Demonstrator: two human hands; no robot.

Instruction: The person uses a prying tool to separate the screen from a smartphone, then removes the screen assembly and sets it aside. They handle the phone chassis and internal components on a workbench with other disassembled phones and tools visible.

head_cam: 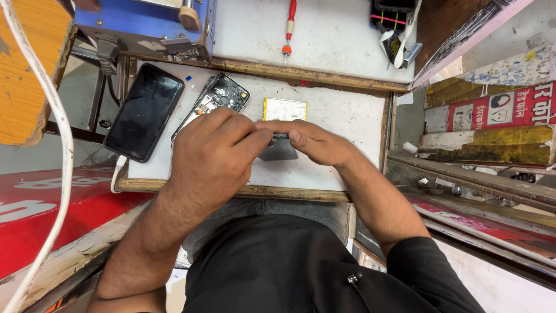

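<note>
Both hands pinch a small grey flat part above the white work board

Left hand (211,153) and right hand (313,139) grip the grey part (278,149) between fingertips, just in front of the opened phone (217,95); a black phone (143,111) lies left of it, a battery (285,109) right

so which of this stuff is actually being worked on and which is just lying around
In hand:
- grey flat part, pinched by left hand and right hand
- opened phone under the left hand

Lying about:
- black phone
- yellow-edged battery
- red screwdriver
</note>
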